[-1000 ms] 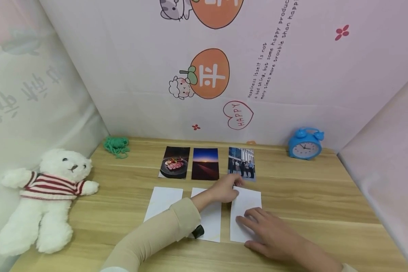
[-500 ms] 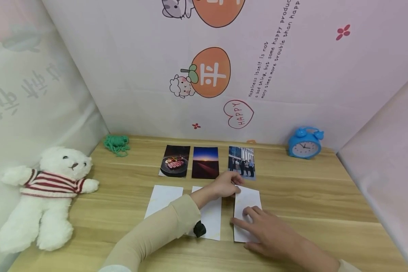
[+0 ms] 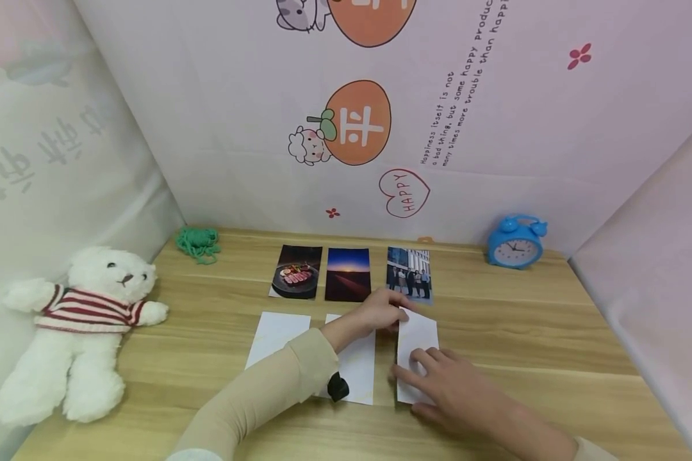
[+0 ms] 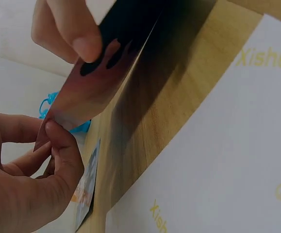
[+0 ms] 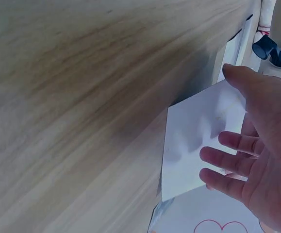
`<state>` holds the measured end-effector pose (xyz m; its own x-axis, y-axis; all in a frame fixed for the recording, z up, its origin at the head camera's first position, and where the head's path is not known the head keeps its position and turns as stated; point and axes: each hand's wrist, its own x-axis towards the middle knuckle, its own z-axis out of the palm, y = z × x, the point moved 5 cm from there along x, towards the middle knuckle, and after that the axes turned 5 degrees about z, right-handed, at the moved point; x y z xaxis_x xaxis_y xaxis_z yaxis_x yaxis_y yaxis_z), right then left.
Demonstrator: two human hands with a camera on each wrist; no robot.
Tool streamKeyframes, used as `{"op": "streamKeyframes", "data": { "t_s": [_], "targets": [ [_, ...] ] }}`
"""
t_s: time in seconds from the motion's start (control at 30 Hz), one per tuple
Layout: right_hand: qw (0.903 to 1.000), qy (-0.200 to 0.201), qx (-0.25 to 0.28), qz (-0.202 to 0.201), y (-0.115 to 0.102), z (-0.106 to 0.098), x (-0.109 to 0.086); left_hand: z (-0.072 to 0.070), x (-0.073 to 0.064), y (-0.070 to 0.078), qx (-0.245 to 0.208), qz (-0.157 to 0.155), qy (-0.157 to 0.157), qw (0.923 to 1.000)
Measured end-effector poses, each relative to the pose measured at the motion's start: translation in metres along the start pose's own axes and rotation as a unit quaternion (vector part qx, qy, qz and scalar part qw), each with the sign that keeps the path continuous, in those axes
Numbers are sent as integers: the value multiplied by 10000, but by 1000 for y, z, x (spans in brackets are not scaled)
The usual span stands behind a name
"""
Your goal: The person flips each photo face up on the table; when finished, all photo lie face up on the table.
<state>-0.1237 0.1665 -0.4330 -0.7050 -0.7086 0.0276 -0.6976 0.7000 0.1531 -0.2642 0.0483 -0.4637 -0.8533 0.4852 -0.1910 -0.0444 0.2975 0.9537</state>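
Observation:
A photo print (image 3: 416,330) is tilted up off the table, its white back toward the head camera. In the left wrist view its printed face (image 4: 89,90) shows dark shapes against a pinkish sky. My left hand (image 3: 380,312) pinches the far left corner between thumb and fingers. Nearer me, my right hand (image 3: 461,384) holds the print by its lower part, with a fingertip on the printed face and other fingers over the white back. Two more prints lie white side up: the middle one (image 3: 359,371) partly under my left forearm, the other (image 3: 279,330) farther left.
Behind stand three face-up photos in a row: a meat dish (image 3: 296,274), a sunset road (image 3: 348,275) and a group of people (image 3: 409,275). A white teddy bear (image 3: 86,333) lies left, green yarn (image 3: 198,243) back left, a blue alarm clock (image 3: 515,243) back right.
The right-hand print has tilted up from the table and looks narrower, its left edge lifted. My right fingers have moved round that left edge. The other photos have stayed put.

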Motion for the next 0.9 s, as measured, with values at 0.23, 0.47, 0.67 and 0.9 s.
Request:
{"op": "streamKeyframes", "data": {
  "t_s": [0.23, 0.47, 0.67, 0.9],
  "targets": [
    [9986, 528, -44, 71, 4, -14, -2, -1, -2, 0, -1482, -41, -112, 9889],
    [9948, 937, 139, 361, 9, -31, -4, -4, -4, 5, -1920, 390, -335, 9800],
    [9880, 1467, -130, 462, 14, -37, -10, -2, -6, 6, 108, 1126, -629, 9916],
    [9824, 1798, -327, 386, 16, -37, -13, 9, -10, 11, 2085, 1952, -1105, 9520]
  ]
}}
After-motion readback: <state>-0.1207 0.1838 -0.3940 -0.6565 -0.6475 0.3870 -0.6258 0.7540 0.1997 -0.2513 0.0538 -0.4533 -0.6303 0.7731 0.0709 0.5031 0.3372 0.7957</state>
